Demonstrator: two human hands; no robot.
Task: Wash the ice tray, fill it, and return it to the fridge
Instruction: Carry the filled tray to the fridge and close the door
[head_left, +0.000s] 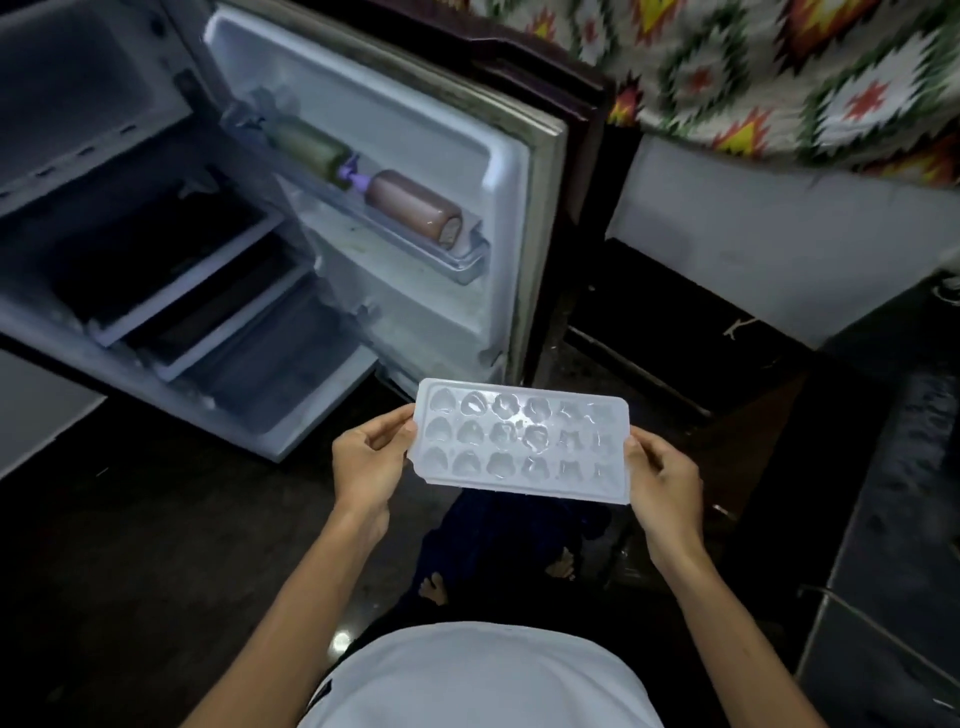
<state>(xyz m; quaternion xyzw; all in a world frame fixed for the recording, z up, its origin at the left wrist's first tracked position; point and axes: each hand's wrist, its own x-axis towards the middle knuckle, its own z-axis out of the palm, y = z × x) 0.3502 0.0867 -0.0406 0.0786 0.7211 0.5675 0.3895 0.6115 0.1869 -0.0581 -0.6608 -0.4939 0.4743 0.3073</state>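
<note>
dim overall, floor nearly black, edges bent, perhaps slight blur.

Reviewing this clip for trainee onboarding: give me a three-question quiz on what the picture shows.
1. True or false: both hands, left and right, hold the ice tray.
2. The fridge door is: A) shut B) open
3. How many bottles lie on the door shelf?

Key: 1. True, one hand at each short end. 2. B. 3. Two, lying on their sides.
</note>
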